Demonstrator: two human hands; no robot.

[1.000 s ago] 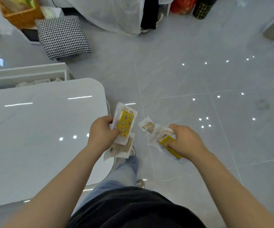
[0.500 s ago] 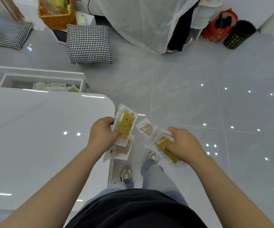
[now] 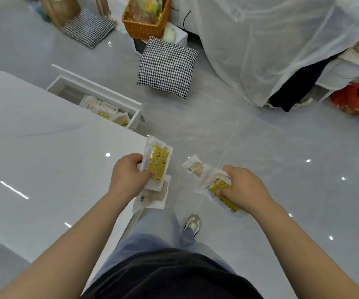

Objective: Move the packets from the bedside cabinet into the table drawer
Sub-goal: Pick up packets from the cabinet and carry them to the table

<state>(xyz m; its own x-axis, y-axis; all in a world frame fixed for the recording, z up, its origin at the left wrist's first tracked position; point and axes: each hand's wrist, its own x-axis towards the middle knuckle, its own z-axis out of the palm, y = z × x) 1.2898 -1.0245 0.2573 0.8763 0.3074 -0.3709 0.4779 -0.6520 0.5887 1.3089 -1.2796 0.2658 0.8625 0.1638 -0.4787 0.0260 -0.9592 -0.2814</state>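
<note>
Grips unchanged: left hand (image 3: pixel 129 175) fingers curled round a yellow packet (image 3: pixel 158 162) with pale ones under it, right hand (image 3: pixel 243 186) clamped on its own bunch of packets (image 3: pixel 219 186), both held just off the near-right corner of the table (image 3: pixel 44 158). The person has advanced: the open drawer (image 3: pixel 96 91) beyond is closer, and its stored packets (image 3: pixel 107 111) are now clearly visible. Likely mid-carry, with drop-off next.

Beyond the table (image 3: pixel 44 169) we find its drawer (image 3: pixel 96 87), packets (image 3: pixel 107 111) in it; a cushion (image 3: pixel 167 66) lies farther beyond the table.
</note>
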